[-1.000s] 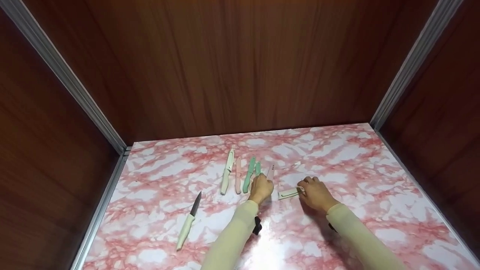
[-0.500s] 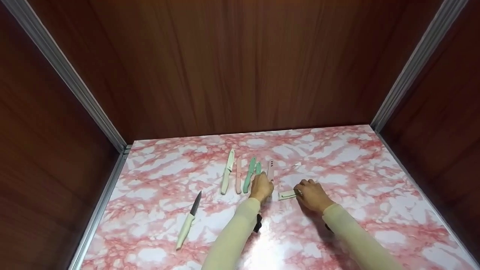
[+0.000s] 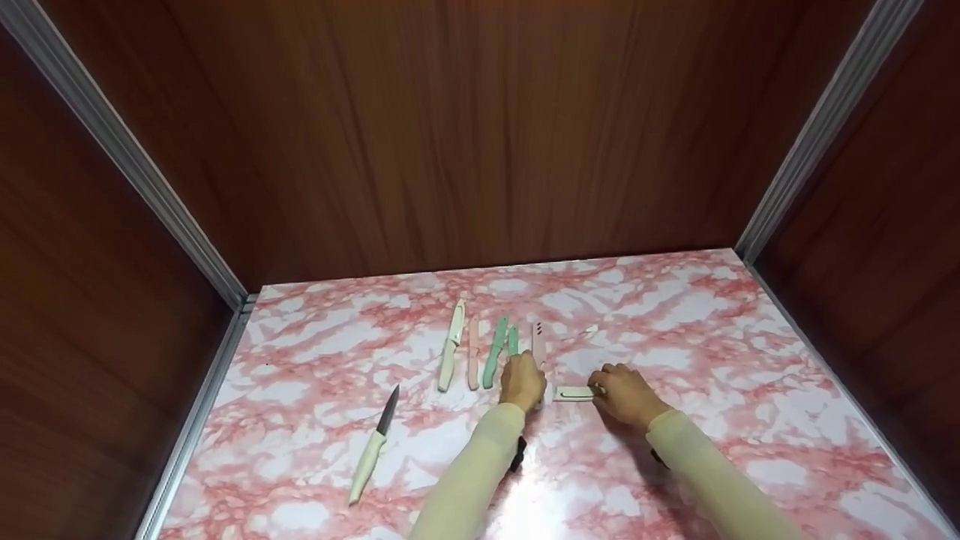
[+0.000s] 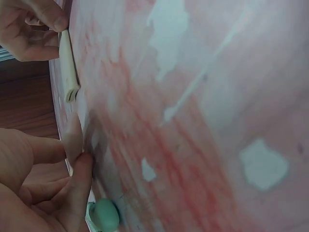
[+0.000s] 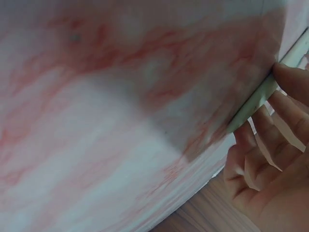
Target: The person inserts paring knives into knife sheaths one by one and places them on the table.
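Observation:
In the head view my left hand (image 3: 523,381) pinches the lower end of a pale pink knife (image 3: 538,341) lying on the table. Its upper part shows several dark dots. The left wrist view has thumb and fingers around the pale handle end (image 4: 73,137). My right hand (image 3: 624,392) grips one end of a cream knife sheath (image 3: 574,394) with a slot along it, lying crosswise just right of my left hand. Thumb and fingers hold the sheath (image 5: 253,104) on the table in the right wrist view.
Left of my left hand lie two green knives (image 3: 495,352), a pink knife (image 3: 473,352) and a sheathed cream knife (image 3: 450,352), roughly side by side. A bare-bladed cream knife (image 3: 371,450) lies nearer, at front left. Wooden panels (image 3: 480,135) enclose the marbled table (image 3: 300,390).
The pale pink knife has swung from slanted to nearly in line with its neighbours, in my left hand. My right hand has turned the cream sheath to lie almost level across the table.

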`<state>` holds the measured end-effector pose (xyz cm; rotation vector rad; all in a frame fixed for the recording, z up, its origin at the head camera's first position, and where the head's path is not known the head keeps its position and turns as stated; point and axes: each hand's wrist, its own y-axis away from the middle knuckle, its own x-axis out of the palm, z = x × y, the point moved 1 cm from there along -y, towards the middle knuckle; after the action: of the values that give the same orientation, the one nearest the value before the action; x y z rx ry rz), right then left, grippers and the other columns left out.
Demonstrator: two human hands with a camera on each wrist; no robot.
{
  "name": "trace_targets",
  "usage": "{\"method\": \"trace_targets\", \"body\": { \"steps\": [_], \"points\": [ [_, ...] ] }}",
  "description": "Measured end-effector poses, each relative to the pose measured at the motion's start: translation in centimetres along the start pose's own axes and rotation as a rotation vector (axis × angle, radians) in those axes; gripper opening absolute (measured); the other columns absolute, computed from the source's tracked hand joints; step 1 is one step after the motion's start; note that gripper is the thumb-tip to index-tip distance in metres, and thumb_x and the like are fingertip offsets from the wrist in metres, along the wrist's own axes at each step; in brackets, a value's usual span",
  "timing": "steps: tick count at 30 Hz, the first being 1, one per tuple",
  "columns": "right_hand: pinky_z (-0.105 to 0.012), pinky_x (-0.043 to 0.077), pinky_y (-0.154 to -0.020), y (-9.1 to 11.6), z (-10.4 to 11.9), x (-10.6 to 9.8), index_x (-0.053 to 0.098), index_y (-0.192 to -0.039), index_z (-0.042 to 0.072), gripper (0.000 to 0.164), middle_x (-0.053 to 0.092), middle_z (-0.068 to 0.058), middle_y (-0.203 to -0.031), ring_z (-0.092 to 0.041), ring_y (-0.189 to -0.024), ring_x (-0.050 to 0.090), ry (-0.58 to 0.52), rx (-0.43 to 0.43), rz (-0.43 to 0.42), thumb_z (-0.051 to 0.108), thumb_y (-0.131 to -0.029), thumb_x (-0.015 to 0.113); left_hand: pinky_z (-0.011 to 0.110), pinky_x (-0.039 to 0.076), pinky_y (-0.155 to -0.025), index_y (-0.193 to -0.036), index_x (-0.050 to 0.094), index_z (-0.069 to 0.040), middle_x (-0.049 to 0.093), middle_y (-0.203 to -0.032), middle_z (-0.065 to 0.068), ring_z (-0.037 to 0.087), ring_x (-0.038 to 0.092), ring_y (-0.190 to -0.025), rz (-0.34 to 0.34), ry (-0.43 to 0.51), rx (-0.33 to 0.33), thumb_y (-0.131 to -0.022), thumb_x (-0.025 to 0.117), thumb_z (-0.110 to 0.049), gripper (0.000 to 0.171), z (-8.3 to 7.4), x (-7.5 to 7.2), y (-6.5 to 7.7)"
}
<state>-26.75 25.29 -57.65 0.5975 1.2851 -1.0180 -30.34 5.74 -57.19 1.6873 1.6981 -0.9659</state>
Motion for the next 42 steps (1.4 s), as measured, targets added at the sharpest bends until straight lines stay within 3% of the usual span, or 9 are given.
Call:
{"method": "trace_targets", "body": {
  "steps": [8, 15, 22, 27, 31, 37, 42],
  "points": [
    [-0.037, 0.041, -0.063, -0.1, 0.4, -0.5, 0.064, -0.099, 0.002, 0.020, 0.047, 0.001, -0.076, -0.016, -0.067, 0.045, -0.136, 0.046, 0.091, 0.009, -0.081, 0.072, 0.039, 0.052, -0.065, -0.083, 0.063, -0.001, 0.062, -0.079, 0.014, 0.030, 0.064, -0.075, -0.034, -0.069, 0.012, -0.081, 0.067, -0.006, 0.007, 0.1, -0.4, 0.1],
    [-0.037, 0.040, -0.062, -0.1, 0.4, -0.4, 0.059, -0.092, 0.005, 0.014, 0.046, 0.002, -0.075, -0.016, -0.065, 0.043, -0.155, 0.068, 0.080, 0.005, -0.082, 0.068, 0.040, 0.051, -0.062, -0.085, 0.062, 0.000, 0.060, -0.079, 0.014, 0.031, 0.063, -0.074, -0.018, -0.056, 0.054, -0.085, 0.064, -0.011, 0.012, 0.4, -1.0, 0.0],
    [-0.044, 0.045, -0.066, -0.1, 0.1, -0.5, 0.053, -0.092, 0.003, 0.010, 0.053, -0.003, -0.075, -0.023, -0.070, 0.054, -0.201, 0.066, 0.070, -0.001, -0.084, 0.058, 0.038, 0.048, -0.059, -0.085, 0.064, -0.009, 0.065, -0.082, 0.006, 0.024, 0.063, -0.071, 0.037, -0.047, 0.057, -0.090, 0.058, -0.021, 0.014, 1.4, -3.9, -0.3],
    [-0.044, 0.046, -0.066, 0.0, -0.2, -0.5, 0.049, -0.097, 0.001, 0.013, 0.055, -0.006, -0.077, -0.024, -0.071, 0.056, -0.255, 0.075, 0.064, -0.003, -0.086, 0.054, 0.033, 0.042, -0.054, -0.076, 0.059, -0.014, 0.057, -0.067, -0.001, 0.015, 0.053, -0.060, 0.116, 0.032, 0.022, -0.091, 0.054, -0.021, 0.018, 3.4, -7.1, 0.0],
    [-0.044, 0.046, -0.066, 0.3, -0.4, -0.4, 0.047, -0.098, 0.001, 0.013, 0.056, -0.008, -0.078, -0.024, -0.071, 0.057, -0.271, 0.086, 0.061, -0.003, -0.087, 0.050, 0.033, 0.040, -0.053, -0.071, 0.055, -0.015, 0.052, -0.063, -0.002, 0.015, 0.049, -0.057, 0.140, 0.016, 0.003, -0.091, 0.053, -0.023, 0.021, 5.6, -9.5, 0.9],
    [-0.042, 0.042, -0.067, 0.7, -0.2, -0.7, 0.048, -0.096, 0.005, 0.004, 0.054, -0.005, -0.076, -0.020, -0.067, 0.050, -0.302, 0.167, 0.091, 0.009, -0.094, 0.047, 0.037, 0.042, -0.055, -0.070, 0.054, -0.011, 0.053, -0.064, 0.003, 0.019, 0.051, -0.058, 0.119, -0.047, -0.063, -0.091, 0.055, -0.023, 0.024, 9.2, -12.8, 2.5],
    [-0.034, 0.039, -0.060, 0.9, 0.2, -0.9, 0.052, -0.089, 0.010, 0.016, 0.049, 0.002, -0.068, -0.014, -0.058, 0.044, -0.343, 0.178, 0.112, 0.020, -0.099, 0.046, 0.040, 0.045, -0.061, -0.074, 0.057, -0.009, 0.055, -0.071, 0.005, 0.021, 0.054, -0.067, 0.105, -0.085, -0.113, -0.089, 0.057, -0.020, 0.019, 12.5, -15.0, 4.3]
  ]
}}
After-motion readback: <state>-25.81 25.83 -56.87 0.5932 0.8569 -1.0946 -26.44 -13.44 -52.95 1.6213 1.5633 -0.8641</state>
